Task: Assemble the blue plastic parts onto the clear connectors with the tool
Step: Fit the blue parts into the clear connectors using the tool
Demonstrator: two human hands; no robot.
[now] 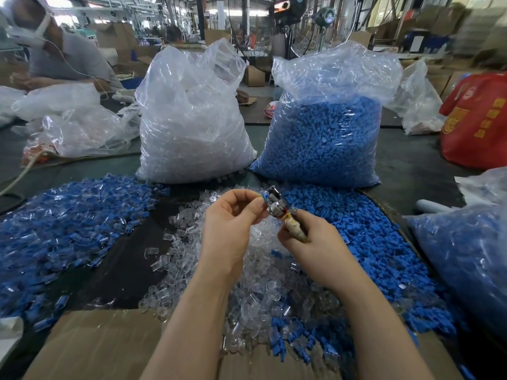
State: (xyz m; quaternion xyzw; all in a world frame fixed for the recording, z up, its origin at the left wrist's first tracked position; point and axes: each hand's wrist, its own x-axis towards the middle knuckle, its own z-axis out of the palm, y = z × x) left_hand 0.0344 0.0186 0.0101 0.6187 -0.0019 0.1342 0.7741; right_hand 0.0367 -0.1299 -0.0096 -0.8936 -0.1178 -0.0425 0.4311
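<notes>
Left hand pinches a blue part w/ clear connector at the metal head of the tool, right hand gripping the handle over the table piles; prob. best to line pieces up square before pressing.

Blue part against metal-headed tool, above clear connectors.

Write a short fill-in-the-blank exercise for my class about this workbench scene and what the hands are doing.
1. The right hand grips the handle of the ____.
2. The left hand pinches a small ____-coloured part at the tool's metal head.
3. The loose pile of clear connectors lies directly under the ____.
4. Behind the piles stand two big plastic ____.

Missing words: tool; blue; hands; bags
</notes>
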